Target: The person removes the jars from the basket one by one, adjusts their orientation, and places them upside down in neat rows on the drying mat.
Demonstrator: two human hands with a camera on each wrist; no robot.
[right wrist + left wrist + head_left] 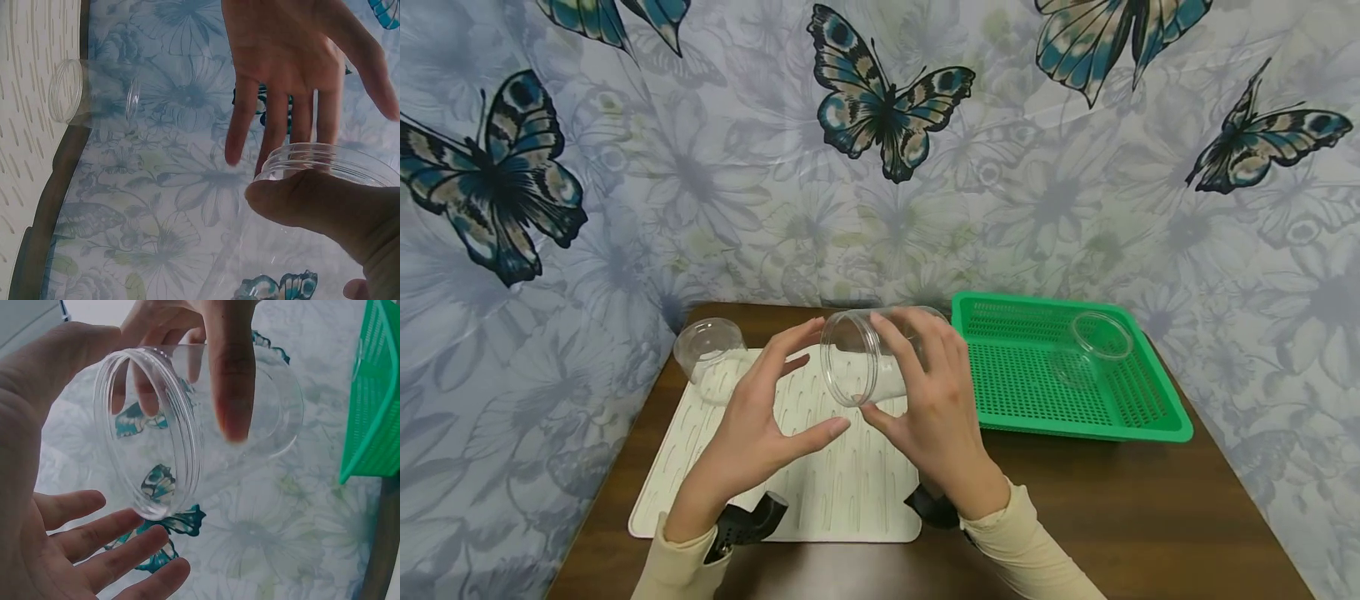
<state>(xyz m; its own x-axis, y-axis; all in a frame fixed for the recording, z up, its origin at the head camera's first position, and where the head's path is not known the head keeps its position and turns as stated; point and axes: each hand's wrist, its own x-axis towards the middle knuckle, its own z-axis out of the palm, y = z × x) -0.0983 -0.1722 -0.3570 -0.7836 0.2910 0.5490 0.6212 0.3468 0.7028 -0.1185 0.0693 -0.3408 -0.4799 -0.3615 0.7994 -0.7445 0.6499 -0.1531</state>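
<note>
My right hand holds a clear plastic jar on its side, thumb below and fingers over the top, above the white mat. Its threaded mouth end faces left; whether a clear lid sits on it I cannot tell. Just left of that end is my left hand, fingers and thumb spread apart. In the right wrist view the left fingers extend behind the jar's rim. A second clear jar stands on the mat's far left corner.
At the right a green perforated basket contains a clear, round-rimmed container. Mat and basket are on a brown wooden table. A butterfly-patterned cloth hangs behind and beside the table.
</note>
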